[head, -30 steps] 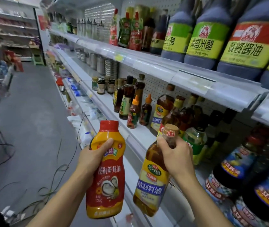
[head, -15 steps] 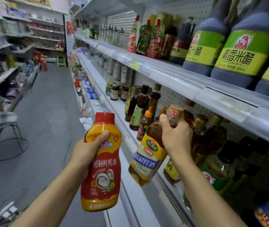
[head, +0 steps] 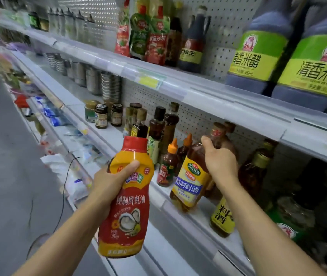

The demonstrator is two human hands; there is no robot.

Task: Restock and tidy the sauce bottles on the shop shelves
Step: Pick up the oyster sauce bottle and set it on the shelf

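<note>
A shop aisle with a grey floor (head: 9,156) runs away at ten o'clock, and white metal shelves (head: 208,96) with pegboard backs fill the view from twelve to four o'clock. On the top shelf at two o'clock stand large dark vinegar bottles with green-yellow labels (head: 314,72), the biggest things here. At twelve o'clock on that shelf sit red and green sauce pouches (head: 148,36).

At six o'clock the left hand (head: 108,182) wraps its fingers and thumb round the upper body of a tall red-and-yellow plastic squeeze bottle of oyster sauce (head: 126,206), held upright in the air in front of the middle shelf.

Just right of centre the right hand (head: 220,162) grips the shoulder of an amber cooking-wine bottle with a yellow and blue label (head: 190,180); it leans toward ten o'clock, its base at the front edge of the middle shelf, among other amber bottles (head: 254,172) at three o'clock.

Beside it, toward nine o'clock, stand two small dark sauce bottles with orange nozzle caps (head: 168,164). Farther back at eleven o'clock are small glass jars (head: 100,118) and stacked steel bowls (head: 110,86).
</note>
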